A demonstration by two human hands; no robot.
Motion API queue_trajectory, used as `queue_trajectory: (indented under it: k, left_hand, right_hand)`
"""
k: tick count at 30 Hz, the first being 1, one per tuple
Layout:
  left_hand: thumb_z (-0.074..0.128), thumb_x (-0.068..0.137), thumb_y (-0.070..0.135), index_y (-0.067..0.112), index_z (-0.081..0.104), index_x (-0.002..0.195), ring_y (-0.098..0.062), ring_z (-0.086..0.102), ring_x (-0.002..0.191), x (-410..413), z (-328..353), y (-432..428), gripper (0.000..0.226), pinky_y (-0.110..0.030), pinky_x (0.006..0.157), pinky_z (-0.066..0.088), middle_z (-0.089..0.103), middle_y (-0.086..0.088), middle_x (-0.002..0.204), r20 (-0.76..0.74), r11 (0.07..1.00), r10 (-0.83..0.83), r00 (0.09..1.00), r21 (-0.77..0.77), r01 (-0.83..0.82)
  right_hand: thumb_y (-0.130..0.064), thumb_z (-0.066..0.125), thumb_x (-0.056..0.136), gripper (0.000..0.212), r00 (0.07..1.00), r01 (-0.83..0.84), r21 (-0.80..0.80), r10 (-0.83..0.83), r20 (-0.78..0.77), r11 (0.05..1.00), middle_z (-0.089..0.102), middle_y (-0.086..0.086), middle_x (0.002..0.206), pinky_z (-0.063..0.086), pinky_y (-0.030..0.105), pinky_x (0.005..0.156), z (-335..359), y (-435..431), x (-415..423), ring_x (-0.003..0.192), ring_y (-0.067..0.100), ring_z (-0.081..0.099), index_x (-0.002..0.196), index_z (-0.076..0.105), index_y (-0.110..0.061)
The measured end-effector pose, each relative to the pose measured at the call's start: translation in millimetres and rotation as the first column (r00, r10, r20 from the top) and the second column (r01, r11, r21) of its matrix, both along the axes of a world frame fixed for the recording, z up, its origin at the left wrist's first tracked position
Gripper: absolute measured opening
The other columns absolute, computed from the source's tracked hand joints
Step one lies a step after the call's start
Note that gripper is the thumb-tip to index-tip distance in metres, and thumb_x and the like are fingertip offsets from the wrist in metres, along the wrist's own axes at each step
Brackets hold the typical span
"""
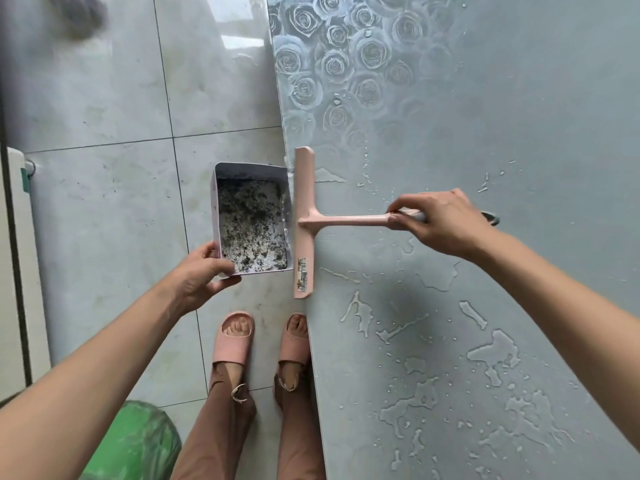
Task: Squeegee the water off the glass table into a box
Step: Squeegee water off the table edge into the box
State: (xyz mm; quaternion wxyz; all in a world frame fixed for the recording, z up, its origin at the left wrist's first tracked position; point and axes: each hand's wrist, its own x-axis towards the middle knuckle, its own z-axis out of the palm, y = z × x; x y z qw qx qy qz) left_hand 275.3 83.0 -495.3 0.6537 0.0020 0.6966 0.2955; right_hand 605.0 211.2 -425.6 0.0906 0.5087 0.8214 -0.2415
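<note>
A pink squeegee (304, 223) lies with its blade along the left edge of the glass table (485, 133). My right hand (440, 221) grips its handle out over the tabletop. My left hand (201, 271) holds the near corner of a white box (251, 220), kept against the table edge just below the blade. Dark specks and water cover the box's bottom. Puddles and drops of water (495, 351) spread over the near part of the glass. A thin wet streak (329, 175) sits beside the blade.
Grey floor tiles (104, 98) lie left of the table. My feet in pink slippers (233, 336) stand by the table edge. A green bag (138, 445) sits at the lower left, a white appliance (17, 237) at the far left. Etched roses (332, 57) pattern the far glass corner.
</note>
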Motion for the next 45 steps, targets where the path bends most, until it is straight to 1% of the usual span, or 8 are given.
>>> queue_trajectory:
  k: [6,12,18,25,31,38,42,45]
  left_hand:
    - [0.042,0.08,-0.025,0.008,0.047,0.111,-0.011,0.043,0.07,-2,2,2,0.046,-0.028,0.062,0.058,0.038,-0.002,0.077,-0.005,1.0,-0.024,1.0,0.007,0.024]
    - [0.043,0.079,-0.026,0.007,0.046,0.116,-0.014,0.045,0.075,-3,0,0,0.049,-0.028,0.063,0.058,0.039,-0.006,0.086,0.002,1.0,-0.015,1.0,0.013,0.015]
    - [0.044,0.079,-0.026,0.008,0.044,0.11,-0.012,0.042,0.067,-3,0,0,0.046,-0.027,0.063,0.057,0.035,-0.003,0.077,-0.015,0.999,-0.043,0.999,0.029,0.043]
    - [0.043,0.08,-0.025,0.007,0.046,0.115,-0.011,0.042,0.068,-7,1,1,0.048,-0.026,0.061,0.058,0.037,-0.003,0.08,-0.002,0.999,-0.044,0.999,0.025,0.044]
    - [0.044,0.079,-0.025,0.007,0.045,0.112,-0.012,0.042,0.069,-5,1,2,0.046,-0.025,0.061,0.057,0.035,-0.004,0.082,0.001,0.999,-0.033,0.999,0.027,0.032]
    - [0.044,0.08,-0.024,0.006,0.045,0.116,-0.012,0.042,0.067,-1,1,0,0.047,-0.027,0.066,0.057,0.035,-0.003,0.08,-0.01,0.999,-0.038,0.999,0.014,0.038]
    - [0.043,0.08,-0.025,0.003,0.045,0.127,-0.012,0.044,0.068,-4,0,-4,0.054,-0.033,0.074,0.055,0.038,-0.004,0.082,0.003,1.0,-0.021,1.0,-0.002,0.021]
    - [0.042,0.081,-0.025,0.0,0.043,0.131,-0.017,0.047,0.084,-7,2,-11,0.056,-0.031,0.062,0.058,0.043,-0.012,0.103,0.05,0.999,0.034,0.998,-0.027,-0.033]
  right_hand:
    - [-0.048,0.055,0.089,0.02,0.997,0.077,0.007,-0.077,-0.001,0.997,0.062,-0.002,0.073,0.03,0.032,0.072,29,8,22,0.069,0.02,0.047,0.097,0.069,-0.036]
    - [-0.049,0.049,0.091,0.024,0.991,0.006,0.098,-0.019,0.136,0.995,0.068,-0.002,0.088,0.032,0.039,0.081,37,3,32,0.091,0.026,0.062,0.102,0.068,-0.038]
    - [-0.048,0.046,0.095,0.025,0.99,-0.09,0.083,0.08,0.113,0.992,0.051,-0.008,0.07,0.027,0.036,0.076,20,7,-22,0.079,0.022,0.058,0.1,0.067,-0.037]
    - [-0.048,0.044,0.093,0.025,0.982,-0.136,0.132,0.116,0.149,0.982,0.049,-0.008,0.063,0.023,0.034,0.069,47,12,-23,0.064,0.019,0.047,0.095,0.066,-0.037]
    - [-0.048,0.043,0.094,0.026,0.964,-0.127,0.095,0.101,0.246,0.987,0.054,-0.008,0.069,0.03,0.037,0.073,62,-2,-3,0.078,0.021,0.059,0.101,0.067,-0.039]
    - [-0.05,0.04,0.094,0.028,0.955,-0.254,0.107,0.233,0.182,0.961,0.051,-0.006,0.07,0.019,0.032,0.07,46,7,-47,0.076,0.022,0.057,0.1,0.066,-0.038]
    - [-0.051,0.04,0.092,0.03,0.983,-0.15,0.111,0.136,0.125,0.983,0.056,-0.006,0.069,0.026,0.035,0.07,56,5,-19,0.073,0.022,0.058,0.101,0.066,-0.039]
    - [-0.05,0.045,0.09,0.029,0.992,0.009,0.073,-0.018,0.125,0.997,0.058,-0.008,0.071,0.03,0.036,0.07,59,-11,26,0.079,0.022,0.062,0.105,0.067,-0.039]
